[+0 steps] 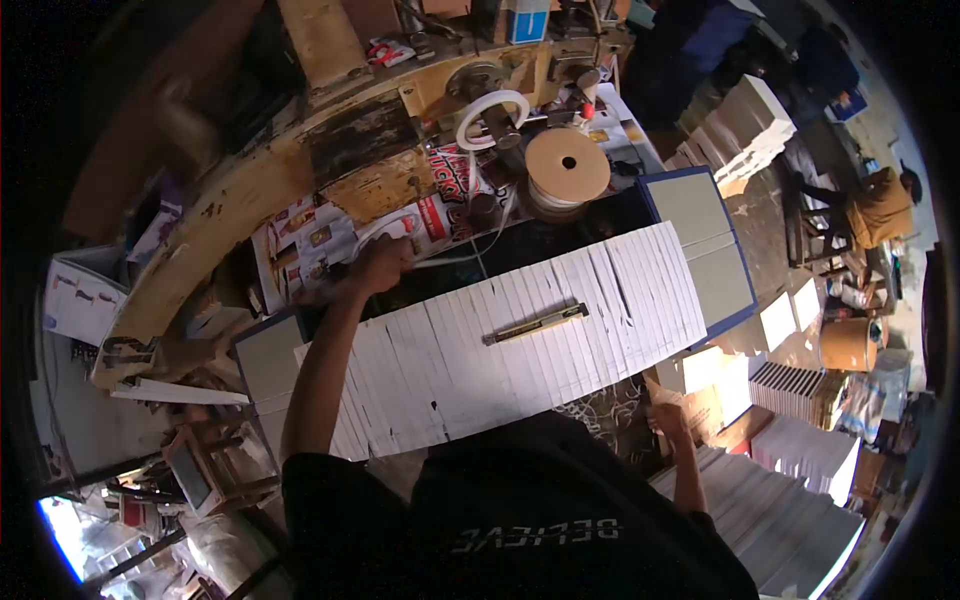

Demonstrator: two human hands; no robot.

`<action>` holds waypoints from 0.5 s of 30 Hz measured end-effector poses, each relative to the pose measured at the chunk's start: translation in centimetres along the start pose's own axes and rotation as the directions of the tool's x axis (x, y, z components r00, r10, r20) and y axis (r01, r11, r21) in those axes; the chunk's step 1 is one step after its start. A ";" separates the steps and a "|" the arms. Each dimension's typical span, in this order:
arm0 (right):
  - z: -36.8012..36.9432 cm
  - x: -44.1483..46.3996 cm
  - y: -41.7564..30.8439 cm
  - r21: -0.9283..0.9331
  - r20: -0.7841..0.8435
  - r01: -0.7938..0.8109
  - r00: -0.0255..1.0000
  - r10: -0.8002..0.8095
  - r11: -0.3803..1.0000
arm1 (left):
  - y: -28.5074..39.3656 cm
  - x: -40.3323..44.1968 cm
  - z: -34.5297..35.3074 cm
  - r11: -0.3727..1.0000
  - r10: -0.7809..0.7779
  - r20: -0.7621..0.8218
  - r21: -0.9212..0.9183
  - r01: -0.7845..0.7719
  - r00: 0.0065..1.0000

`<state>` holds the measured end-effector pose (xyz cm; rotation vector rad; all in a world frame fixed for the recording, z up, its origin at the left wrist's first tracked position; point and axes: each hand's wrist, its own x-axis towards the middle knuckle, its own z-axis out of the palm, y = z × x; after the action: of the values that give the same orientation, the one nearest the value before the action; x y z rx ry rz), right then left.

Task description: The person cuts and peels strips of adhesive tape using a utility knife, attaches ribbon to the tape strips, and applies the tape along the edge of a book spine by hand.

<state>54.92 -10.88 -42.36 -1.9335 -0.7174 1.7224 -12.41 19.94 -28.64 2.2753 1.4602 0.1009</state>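
A long row of book blocks (430,350), pressed together with their white edges up, lies across the bench in front of me. On top rests a utility knife (535,324). Beyond the row, my left hand (383,264) is closed, and a narrow white strip (450,262) runs from it toward the spool (568,165) with a brown cardboard face. A white ring of tape (493,120) hangs behind. To my right and low, my right hand (668,420) has curled fingers beside a cardboard box (702,405); what they hold, if anything, is too small to make out.
Grey boards with blue edges (690,222) stick out at both ends of the row. Stacks of paper (775,520) stand at the lower right. A wooden stool (215,465) is at the lower left. Another person (880,207) sits at the far right.
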 end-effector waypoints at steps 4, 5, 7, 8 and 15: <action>-2.6 -2.6 0.7 -0.692 0.212 0.280 0.960 -0.183 0.666 | 3.6 -5.6 -6.8 0.918 -0.125 0.013 -0.378 0.120 0.992; -4.2 -2.7 0.9 -0.853 0.353 0.411 0.908 -0.224 0.322 | 5.0 -7.3 -8.6 0.861 -0.192 -0.032 -0.486 0.153 0.981; -5.2 -3.1 0.0 -0.913 0.402 0.402 0.866 -0.298 -0.063 | 6.5 -10.7 -11.9 0.880 -0.230 -0.158 -0.456 0.135 0.960; -5.1 -3.5 -0.7 -0.951 0.298 0.308 0.875 -0.382 -0.037 | 6.8 -12.7 -13.3 0.863 -0.273 -0.214 -0.486 0.140 0.938; 18.5 -12.8 -33.7 -0.768 0.167 0.442 0.836 -0.522 0.463 | 2.0 -21.1 -14.9 0.884 -0.367 -0.390 -0.430 0.185 0.845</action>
<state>32.64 6.44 -13.27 -1.9542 -2.0423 0.9730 -24.30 5.34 -10.84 1.7649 1.8065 0.8153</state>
